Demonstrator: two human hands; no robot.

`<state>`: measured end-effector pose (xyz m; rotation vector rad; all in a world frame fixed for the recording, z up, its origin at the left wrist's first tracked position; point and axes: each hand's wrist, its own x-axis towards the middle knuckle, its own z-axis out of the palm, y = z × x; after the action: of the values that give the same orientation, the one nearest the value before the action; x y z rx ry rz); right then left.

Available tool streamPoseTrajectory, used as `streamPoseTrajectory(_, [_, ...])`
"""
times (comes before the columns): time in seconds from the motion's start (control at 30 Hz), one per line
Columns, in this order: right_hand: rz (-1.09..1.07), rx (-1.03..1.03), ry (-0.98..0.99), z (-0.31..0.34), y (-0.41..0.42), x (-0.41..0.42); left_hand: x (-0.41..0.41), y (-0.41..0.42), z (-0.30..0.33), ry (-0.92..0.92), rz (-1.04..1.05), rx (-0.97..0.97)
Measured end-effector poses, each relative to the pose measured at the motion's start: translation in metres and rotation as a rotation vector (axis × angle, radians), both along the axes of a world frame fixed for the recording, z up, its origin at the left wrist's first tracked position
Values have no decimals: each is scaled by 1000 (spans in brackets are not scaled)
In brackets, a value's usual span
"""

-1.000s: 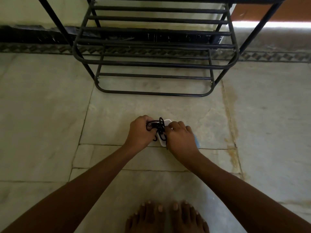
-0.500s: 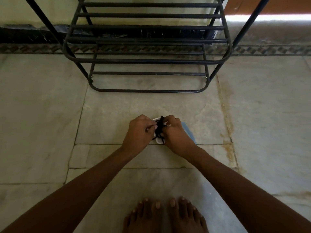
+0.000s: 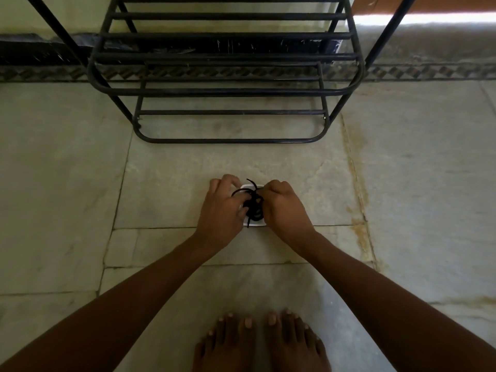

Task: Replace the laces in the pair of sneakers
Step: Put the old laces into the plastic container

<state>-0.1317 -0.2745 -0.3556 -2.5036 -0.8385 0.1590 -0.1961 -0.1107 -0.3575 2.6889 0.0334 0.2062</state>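
- Standing just beyond my hands is a black metal shoe rack (image 3: 225, 89), its barred shelves stacked one above another and its lowest rail resting on the floor.
- The floor (image 3: 67, 183) is pale marble slabs with thin joints; a rusty stain runs down one joint to my right.
- A patterned dark border strip (image 3: 429, 72) runs along the foot of the wall behind the rack.
- My bare feet (image 3: 257, 342) are at the bottom of the view, toes pointing toward the sneaker, well apart from it.
- My own hands and forearms cover most of the shoe, so only a small part of it shows between them.
- The white sneaker (image 3: 255, 224) sits on the floor between my hands, near the rack's front rail, across a slab joint.
- A black lace (image 3: 252, 204) lies in a tangle of loops on top of it, one loose end sticking up toward the rack and another trailing toward me.
- My left hand (image 3: 222, 208) rests against the shoe's left side, fingers loosely bent; I cannot tell whether they pinch the lace.
- My right hand (image 3: 281, 205) is curled into a fist at the lace, gripping it at the knot.
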Motion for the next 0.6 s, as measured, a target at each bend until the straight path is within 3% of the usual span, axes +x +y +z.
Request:
streamPoseTrajectory(0.2, [171, -192, -159, 2, 0, -1, -4, 4, 5, 154, 292, -359])
streamPoseTrajectory(0.37, [266, -333, -281, 3, 2, 2, -4, 8, 13, 42, 218, -298])
streamPoseTrajectory(0.5, [306, -444, -244, 0, -1, -3, -3, 4, 2, 153, 291, -253])
streamPoseTrajectory(0.6, [262, -374, -252, 0, -2, -5, -3, 2, 1, 209, 358, -396])
